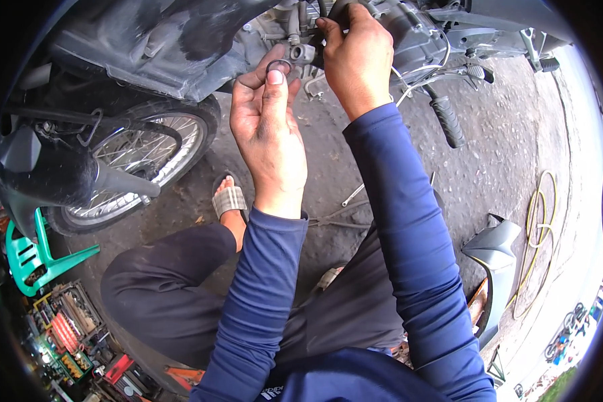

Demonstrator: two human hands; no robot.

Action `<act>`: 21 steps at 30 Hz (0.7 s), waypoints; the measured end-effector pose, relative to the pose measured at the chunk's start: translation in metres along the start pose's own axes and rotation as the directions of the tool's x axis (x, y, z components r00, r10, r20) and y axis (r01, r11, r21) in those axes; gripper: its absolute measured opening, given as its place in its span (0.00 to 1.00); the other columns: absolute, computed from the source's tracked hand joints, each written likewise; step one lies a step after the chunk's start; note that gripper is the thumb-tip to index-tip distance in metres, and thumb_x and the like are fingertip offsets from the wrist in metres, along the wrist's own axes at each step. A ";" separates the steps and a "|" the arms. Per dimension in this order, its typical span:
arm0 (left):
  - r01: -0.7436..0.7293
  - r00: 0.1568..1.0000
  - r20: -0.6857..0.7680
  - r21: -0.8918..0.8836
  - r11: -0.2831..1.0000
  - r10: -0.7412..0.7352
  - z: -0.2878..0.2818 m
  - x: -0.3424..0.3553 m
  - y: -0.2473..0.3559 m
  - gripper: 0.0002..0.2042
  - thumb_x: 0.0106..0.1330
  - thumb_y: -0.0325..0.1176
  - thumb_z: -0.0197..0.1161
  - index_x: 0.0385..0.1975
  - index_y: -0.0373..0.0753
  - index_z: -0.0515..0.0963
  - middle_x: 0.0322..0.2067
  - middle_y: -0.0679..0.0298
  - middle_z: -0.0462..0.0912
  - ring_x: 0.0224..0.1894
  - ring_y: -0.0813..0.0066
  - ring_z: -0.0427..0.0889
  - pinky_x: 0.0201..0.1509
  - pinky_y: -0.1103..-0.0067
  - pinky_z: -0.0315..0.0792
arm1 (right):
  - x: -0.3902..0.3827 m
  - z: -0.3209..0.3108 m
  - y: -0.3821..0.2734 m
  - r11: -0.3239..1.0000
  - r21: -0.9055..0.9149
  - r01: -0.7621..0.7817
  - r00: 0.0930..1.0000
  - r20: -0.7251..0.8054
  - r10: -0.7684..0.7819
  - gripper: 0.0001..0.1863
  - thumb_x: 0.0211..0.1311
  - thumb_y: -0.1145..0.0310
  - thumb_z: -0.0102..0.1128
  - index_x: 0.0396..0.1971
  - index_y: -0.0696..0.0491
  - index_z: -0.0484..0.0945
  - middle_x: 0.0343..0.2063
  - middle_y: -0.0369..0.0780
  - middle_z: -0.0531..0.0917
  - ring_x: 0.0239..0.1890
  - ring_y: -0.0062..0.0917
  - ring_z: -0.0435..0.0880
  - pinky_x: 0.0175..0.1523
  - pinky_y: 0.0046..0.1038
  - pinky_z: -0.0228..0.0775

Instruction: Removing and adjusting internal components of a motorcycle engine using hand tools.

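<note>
My left hand (pixel 272 141) is raised in front of the motorcycle engine (pixel 409 37), palm turned up. A thin dark ring (pixel 279 61) is pinched between its thumb and fingers. Just past the ring, a metal pipe end (pixel 303 53) with a round opening faces me. Higher up and to the right, my right hand (pixel 362 63) is closed on a black part (pixel 338 15) at the engine. Its fingertips are partly hidden, and I cannot tell what kind of part that is.
A spoked front wheel (pixel 181 134) and grey body panel (pixel 141 60) stand at left, a footpeg (pixel 447 120) at right. A green plastic chair (pixel 30 258) and tools (pixel 67 331) sit lower left. A loose fairing (pixel 492 258) and yellow hose (pixel 532 221) lie right.
</note>
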State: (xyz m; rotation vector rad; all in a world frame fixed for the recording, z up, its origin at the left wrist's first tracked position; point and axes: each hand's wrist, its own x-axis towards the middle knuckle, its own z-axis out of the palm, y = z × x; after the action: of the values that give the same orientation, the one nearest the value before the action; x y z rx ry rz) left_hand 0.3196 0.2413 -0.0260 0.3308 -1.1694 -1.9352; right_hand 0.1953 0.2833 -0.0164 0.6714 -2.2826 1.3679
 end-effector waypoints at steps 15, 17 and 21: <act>-0.376 0.922 0.224 0.711 0.594 0.316 0.003 0.014 -0.019 0.06 0.70 0.24 0.60 0.42 0.31 0.73 0.60 0.38 0.76 0.66 0.45 0.73 0.70 0.62 0.63 | 0.021 -0.077 -0.015 0.504 0.633 -0.587 0.802 0.541 0.255 0.17 0.68 0.62 0.68 0.38 0.65 0.81 0.26 0.39 0.86 0.27 0.14 0.82 0.29 0.21 0.72; -0.251 0.967 0.127 0.616 0.746 0.220 0.004 0.009 -0.019 0.06 0.70 0.24 0.60 0.42 0.31 0.74 0.57 0.43 0.79 0.62 0.49 0.76 0.68 0.62 0.65 | 0.037 -0.078 -0.027 0.359 0.622 -0.696 0.714 0.653 0.252 0.09 0.73 0.70 0.58 0.43 0.62 0.77 0.32 0.44 0.85 0.31 0.33 0.87 0.35 0.34 0.80; -0.142 0.989 0.083 0.718 0.681 0.119 0.006 0.004 -0.017 0.07 0.70 0.23 0.60 0.44 0.30 0.75 0.54 0.49 0.81 0.56 0.54 0.79 0.63 0.63 0.69 | 0.041 -0.061 -0.038 0.656 0.662 -0.362 0.876 0.482 -0.002 0.12 0.71 0.76 0.57 0.48 0.66 0.80 0.32 0.41 0.86 0.31 0.19 0.84 0.38 0.24 0.78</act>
State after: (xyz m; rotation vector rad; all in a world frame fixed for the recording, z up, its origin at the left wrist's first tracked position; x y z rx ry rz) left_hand 0.3044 0.2456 -0.0360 0.6122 -1.9045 -1.2677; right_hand 0.1894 0.3139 0.0601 1.1132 -2.0707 2.5352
